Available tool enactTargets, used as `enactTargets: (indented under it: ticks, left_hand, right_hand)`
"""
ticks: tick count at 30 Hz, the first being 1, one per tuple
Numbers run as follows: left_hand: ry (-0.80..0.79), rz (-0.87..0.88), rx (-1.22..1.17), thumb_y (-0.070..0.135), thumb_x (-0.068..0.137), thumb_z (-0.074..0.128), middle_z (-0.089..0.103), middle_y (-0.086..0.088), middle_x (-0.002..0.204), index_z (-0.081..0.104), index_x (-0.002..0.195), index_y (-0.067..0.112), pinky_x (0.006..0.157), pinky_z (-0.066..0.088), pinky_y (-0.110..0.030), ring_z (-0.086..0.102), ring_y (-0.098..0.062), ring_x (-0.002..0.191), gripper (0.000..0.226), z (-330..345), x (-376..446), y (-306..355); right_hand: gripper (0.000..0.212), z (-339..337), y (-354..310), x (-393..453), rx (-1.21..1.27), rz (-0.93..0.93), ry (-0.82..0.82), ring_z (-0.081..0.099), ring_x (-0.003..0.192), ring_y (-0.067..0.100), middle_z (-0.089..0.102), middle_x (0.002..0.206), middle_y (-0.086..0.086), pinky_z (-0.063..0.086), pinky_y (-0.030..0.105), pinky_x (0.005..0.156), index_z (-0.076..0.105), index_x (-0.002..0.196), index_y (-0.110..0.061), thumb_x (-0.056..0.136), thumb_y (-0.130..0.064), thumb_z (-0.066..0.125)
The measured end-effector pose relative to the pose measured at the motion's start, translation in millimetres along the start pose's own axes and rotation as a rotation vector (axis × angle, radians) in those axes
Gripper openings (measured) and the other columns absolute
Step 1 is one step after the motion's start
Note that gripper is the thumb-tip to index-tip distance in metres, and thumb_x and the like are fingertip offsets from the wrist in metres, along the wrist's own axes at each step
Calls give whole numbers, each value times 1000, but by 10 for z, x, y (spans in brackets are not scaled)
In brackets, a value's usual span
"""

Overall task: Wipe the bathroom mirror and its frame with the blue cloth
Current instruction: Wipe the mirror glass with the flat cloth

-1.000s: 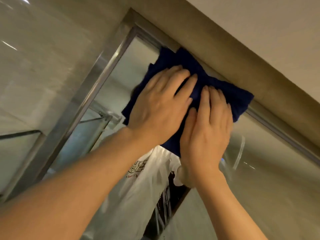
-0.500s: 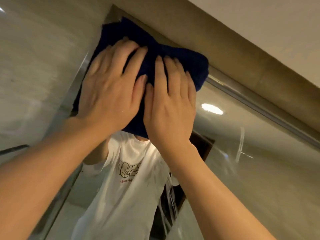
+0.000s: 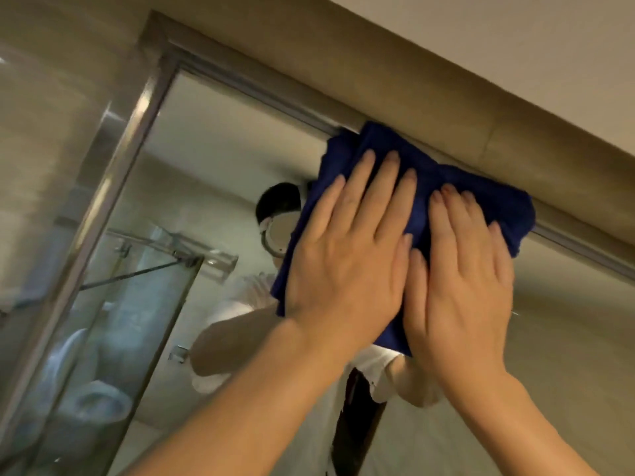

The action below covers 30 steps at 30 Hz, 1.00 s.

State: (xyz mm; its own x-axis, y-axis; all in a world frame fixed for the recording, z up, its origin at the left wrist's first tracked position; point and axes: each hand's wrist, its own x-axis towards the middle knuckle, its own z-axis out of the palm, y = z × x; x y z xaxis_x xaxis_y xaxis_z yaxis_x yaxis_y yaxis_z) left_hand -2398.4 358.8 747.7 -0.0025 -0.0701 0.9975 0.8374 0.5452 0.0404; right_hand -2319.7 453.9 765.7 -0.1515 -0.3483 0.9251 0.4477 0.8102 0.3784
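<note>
The dark blue cloth (image 3: 488, 197) lies flat against the top of the mirror (image 3: 220, 156), its upper edge lapping over the metal frame (image 3: 261, 94) along the top. My left hand (image 3: 347, 249) presses on the cloth's left half with straight fingers. My right hand (image 3: 460, 280) presses beside it on the right half, fingers also straight. The two hands touch side by side. The frame's top-left corner and its left upright (image 3: 113, 187) are bare of cloth.
A beige wall band (image 3: 412, 80) and the ceiling run just above the frame. Glossy wall tile (image 3: 44, 115) borders the mirror on the left. The mirror reflects a person in a white shirt, a glass shower screen and a toilet.
The cloth and both hands have slid right along the top edge, away from the top-left corner they covered half a second ago. The corner of the frame is now uncovered.
</note>
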Motion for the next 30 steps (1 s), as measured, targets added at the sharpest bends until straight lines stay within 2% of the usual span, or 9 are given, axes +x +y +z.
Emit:
enactTargets:
  ticks: [3, 6, 10, 13, 19, 24, 27, 30]
  left_hand:
    - [17, 20, -72, 30, 103, 35, 36, -14, 155, 39, 149, 8, 119, 25, -42, 29, -28, 146, 51, -27, 18, -135]
    - [57, -34, -57, 30, 103, 38, 43, -16, 150, 45, 144, 5, 116, 31, -43, 35, -30, 143, 48, -131, -4, -492]
    - [62, -156, -12, 33, 105, 31, 39, -13, 153, 41, 146, 6, 118, 26, -43, 30, -29, 146, 50, -256, -107, -885]
    - [46, -175, -1, 32, 106, 29, 35, -11, 156, 37, 149, 8, 121, 18, -41, 25, -28, 148, 50, -264, -121, -844]
    - [62, -142, 6, 31, 105, 28, 36, -11, 156, 38, 149, 8, 122, 17, -40, 26, -26, 148, 50, -86, -116, -233]
    - [44, -95, -66, 30, 102, 34, 37, -13, 155, 39, 148, 6, 121, 21, -43, 28, -26, 147, 53, 230, -175, 778]
    - [-11, -36, -88, 31, 100, 37, 34, -11, 157, 35, 150, 7, 122, 17, -40, 25, -24, 148, 55, 392, -209, 1413]
    - [-31, -4, -85, 31, 100, 39, 35, -10, 157, 36, 150, 8, 122, 17, -39, 26, -23, 148, 55, 455, -183, 1577]
  right_hand:
    - [50, 34, -123, 8, -10, 37, 23, 31, 145, 27, 40, 152, 15, 19, 41, 121, 41, 145, 0, 102, -24, 36]
    - [48, 131, -433, 131, 35, -19, 69, 36, 143, 29, 45, 149, 17, 22, 42, 120, 45, 143, 0, 102, -24, 40]
    - [46, 193, -820, 273, 142, -87, 52, 36, 143, 28, 46, 148, 14, 22, 42, 120, 47, 142, -3, 102, -25, 43]
    - [46, 188, -762, 279, 183, -111, 45, 36, 143, 26, 45, 149, 12, 20, 39, 121, 47, 143, -4, 102, -25, 40]
    - [47, 37, -180, 73, 162, -96, 51, 37, 142, 24, 47, 149, 9, 21, 37, 120, 48, 143, -8, 100, -27, 44]
    - [50, -196, 741, -343, 71, -46, 4, 36, 143, 25, 44, 150, 11, 23, 40, 119, 45, 145, -6, 99, -27, 41]
    - [51, -335, 1278, -622, 39, 30, -19, 38, 140, 28, 45, 148, 14, 23, 41, 116, 47, 143, -4, 97, -26, 40]
    - [50, -378, 1453, -683, 28, 70, -17, 40, 139, 30, 46, 147, 16, 25, 44, 115, 47, 142, -2, 97, -24, 42]
